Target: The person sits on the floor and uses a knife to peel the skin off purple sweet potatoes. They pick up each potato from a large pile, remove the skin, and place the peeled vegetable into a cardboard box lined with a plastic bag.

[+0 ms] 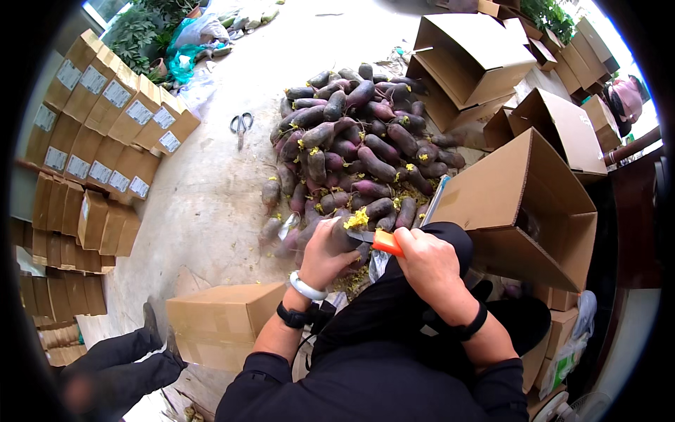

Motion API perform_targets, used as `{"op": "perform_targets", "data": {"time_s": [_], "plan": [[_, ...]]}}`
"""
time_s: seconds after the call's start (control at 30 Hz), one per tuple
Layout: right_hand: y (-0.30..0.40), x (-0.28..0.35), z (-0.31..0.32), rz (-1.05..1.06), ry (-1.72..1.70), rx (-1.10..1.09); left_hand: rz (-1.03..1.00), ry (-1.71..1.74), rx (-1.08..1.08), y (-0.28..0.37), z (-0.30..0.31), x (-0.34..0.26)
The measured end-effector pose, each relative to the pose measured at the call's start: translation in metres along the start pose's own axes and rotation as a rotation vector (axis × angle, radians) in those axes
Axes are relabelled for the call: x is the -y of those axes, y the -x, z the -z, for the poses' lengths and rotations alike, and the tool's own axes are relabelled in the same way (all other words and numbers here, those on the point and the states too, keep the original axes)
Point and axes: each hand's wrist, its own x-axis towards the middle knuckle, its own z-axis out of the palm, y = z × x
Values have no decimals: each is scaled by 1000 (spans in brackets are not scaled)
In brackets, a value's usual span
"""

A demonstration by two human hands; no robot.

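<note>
My left hand is closed around a dark purple radish with a tuft of yellow leaf shoots at its top. In my right hand is the orange handle of a utility knife. Its blade lies against the radish just below the yellow shoots. Just beyond both hands spreads a large heap of similar purple radishes on the concrete floor, many bearing yellow sprouts. A white bangle and a dark band circle my left wrist; a black band is on the right.
Labelled cartons are stacked along the left. Scissors lie on the floor left of the heap. A closed carton stands by my left arm. Open cartons line the right side. Another person's legs show at lower left.
</note>
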Motion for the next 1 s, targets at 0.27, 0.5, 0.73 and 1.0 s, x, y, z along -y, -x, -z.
{"op": "perform_targets", "data": {"time_s": [0.27,0.5,0.73,1.0], "plan": [[-3,1,0,23,-30,-27,-16,37,-2,1,3,-3],[-9,-4,-5,50,11,-7,67,109,82,2,10,-18],[-29,-21,-9,-123,148,15,124,267,162,14,27,-20],[-1,-27,51,-196,-133,-78,618,1072,-77,6,29,10]]}}
